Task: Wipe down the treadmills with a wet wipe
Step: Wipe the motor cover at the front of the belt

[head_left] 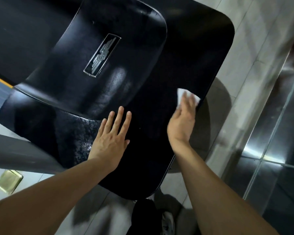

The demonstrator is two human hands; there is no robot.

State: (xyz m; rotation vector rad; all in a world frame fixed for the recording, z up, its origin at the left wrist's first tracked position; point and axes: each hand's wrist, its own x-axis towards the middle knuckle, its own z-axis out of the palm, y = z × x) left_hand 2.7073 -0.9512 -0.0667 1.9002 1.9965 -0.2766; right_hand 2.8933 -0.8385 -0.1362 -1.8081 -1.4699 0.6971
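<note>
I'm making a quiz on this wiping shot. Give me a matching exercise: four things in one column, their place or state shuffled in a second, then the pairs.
Things:
1. Left hand
2. Right hand
3. Wipe
4. Badge

Places or states:
A. White, under the fingers near the panel's right edge
B. Silver-rimmed, on the raised black cover
C. Flat on the black panel, fingers straight, holding nothing
D. Blurred, pressing the wipe to the panel

Pairs: 1-C, 2-D, 3-A, 4-B
</note>
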